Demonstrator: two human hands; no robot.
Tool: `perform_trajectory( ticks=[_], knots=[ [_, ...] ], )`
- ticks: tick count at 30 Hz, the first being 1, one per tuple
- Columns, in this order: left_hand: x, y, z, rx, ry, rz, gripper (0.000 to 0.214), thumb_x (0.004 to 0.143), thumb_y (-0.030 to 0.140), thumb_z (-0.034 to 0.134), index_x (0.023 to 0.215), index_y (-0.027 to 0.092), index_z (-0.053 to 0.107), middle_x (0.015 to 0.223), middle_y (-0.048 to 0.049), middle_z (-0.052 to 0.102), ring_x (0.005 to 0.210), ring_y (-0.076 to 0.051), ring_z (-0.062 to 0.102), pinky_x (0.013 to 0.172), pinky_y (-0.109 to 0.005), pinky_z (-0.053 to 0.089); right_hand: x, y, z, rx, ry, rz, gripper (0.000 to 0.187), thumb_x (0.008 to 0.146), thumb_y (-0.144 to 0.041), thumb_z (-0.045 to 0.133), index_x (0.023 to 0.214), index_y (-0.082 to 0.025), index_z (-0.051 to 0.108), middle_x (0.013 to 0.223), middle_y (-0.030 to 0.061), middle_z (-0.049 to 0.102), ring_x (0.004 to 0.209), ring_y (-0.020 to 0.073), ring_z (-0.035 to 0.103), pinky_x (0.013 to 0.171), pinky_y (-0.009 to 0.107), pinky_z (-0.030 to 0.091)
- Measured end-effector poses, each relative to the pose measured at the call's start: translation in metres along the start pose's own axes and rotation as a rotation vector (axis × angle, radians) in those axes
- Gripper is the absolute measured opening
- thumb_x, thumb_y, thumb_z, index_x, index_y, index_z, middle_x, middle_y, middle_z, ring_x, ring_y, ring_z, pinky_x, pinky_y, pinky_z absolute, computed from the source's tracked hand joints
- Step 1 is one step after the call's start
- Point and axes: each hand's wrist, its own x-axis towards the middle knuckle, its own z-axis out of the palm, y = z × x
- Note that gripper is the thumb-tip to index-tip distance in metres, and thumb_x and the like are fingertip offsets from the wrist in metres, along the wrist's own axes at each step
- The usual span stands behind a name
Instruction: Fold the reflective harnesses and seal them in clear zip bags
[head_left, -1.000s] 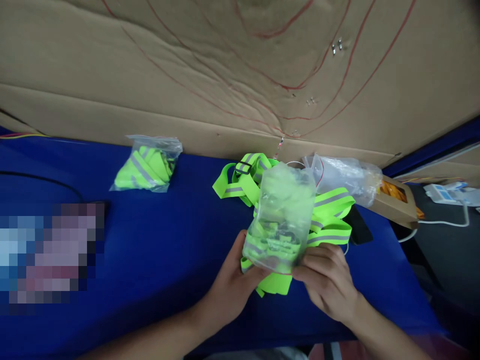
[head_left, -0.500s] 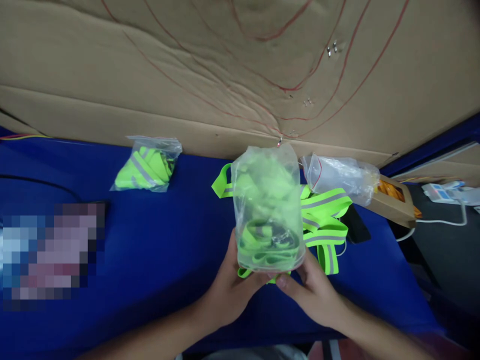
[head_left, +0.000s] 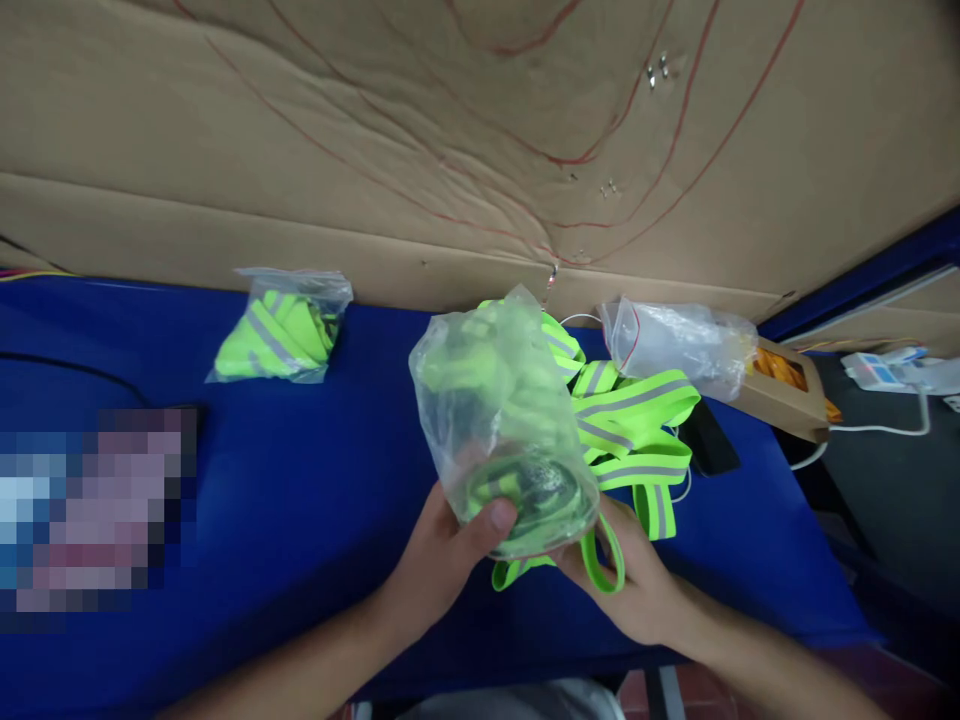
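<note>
A clear plastic zip bag [head_left: 495, 400] with a coiled yellow-green reflective strap [head_left: 525, 495] inside hangs over the blue table, its mouth edge toward me. My left hand [head_left: 450, 550] grips the bag's near left side, thumb lying on the plastic. At the lower right edge of the bag is my right hand [head_left: 626, 570], closed, its fingertips partly hidden beneath the plastic. A loop of strap [head_left: 606, 560] sticks out of the bag's mouth beside the right fingers. Behind the bag, more loose reflective straps [head_left: 637, 400] lie heaped on the table.
A filled bag of straps [head_left: 277, 335] lies at the back left. Plastic bags [head_left: 679, 345] and a cardboard box [head_left: 787, 395] with orange contents stand back right, near a black phone [head_left: 711, 440]. A cardboard wall [head_left: 300, 220] rises behind the blue table [head_left: 300, 480].
The bag has tilted, its top leaning left. My left thumb has come onto the front of the bag. A strap loop now shows at the mouth beside my right hand.
</note>
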Motion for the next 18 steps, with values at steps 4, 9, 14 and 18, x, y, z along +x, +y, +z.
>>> perform_trajectory(
  ticks=[4,9,14,18],
  knots=[
    [0.001,0.006,0.005,0.056,0.03,-0.016,0.048,0.087,0.043,0.08,0.126,0.023,0.062,0.111,-0.0067,0.075,0.105,-0.026,0.072,0.09,-0.034,0.06,-0.001,0.004,-0.001,-0.046,0.021,0.0,0.026,0.095,-0.015,0.061,0.12,-0.022,0.064,0.105,0.0069,0.072,0.086,0.0182,0.07,0.082,0.029,0.06],
    [-0.002,0.014,0.008,0.053,-0.056,-0.007,0.059,0.086,0.04,0.081,0.137,0.025,0.055,0.126,-0.0105,0.071,0.116,-0.03,0.07,0.096,-0.039,0.059,0.004,0.003,-0.001,-0.117,0.013,-0.141,0.021,0.094,-0.012,0.057,0.11,-0.023,0.066,0.108,0.0074,0.072,0.083,0.018,0.068,0.077,0.03,0.06],
    [-0.001,0.006,0.007,0.048,-0.067,-0.029,0.058,0.085,0.039,0.082,0.134,0.024,0.055,0.121,-0.0092,0.073,0.11,-0.028,0.073,0.094,-0.037,0.06,0.006,0.0,-0.001,-0.1,0.03,-0.081,0.028,0.097,-0.021,0.061,0.124,-0.027,0.067,0.12,0.0068,0.073,0.099,0.0206,0.073,0.089,0.031,0.061],
    [-0.001,-0.003,0.008,0.02,-0.07,-0.026,0.06,0.086,0.038,0.081,0.136,0.027,0.051,0.124,-0.0081,0.073,0.115,-0.028,0.072,0.098,-0.038,0.059,0.003,-0.003,-0.002,-0.041,0.053,-0.025,0.04,0.098,-0.033,0.065,0.138,-0.031,0.062,0.128,0.0074,0.071,0.115,0.0245,0.07,0.103,0.038,0.057]
  ],
)
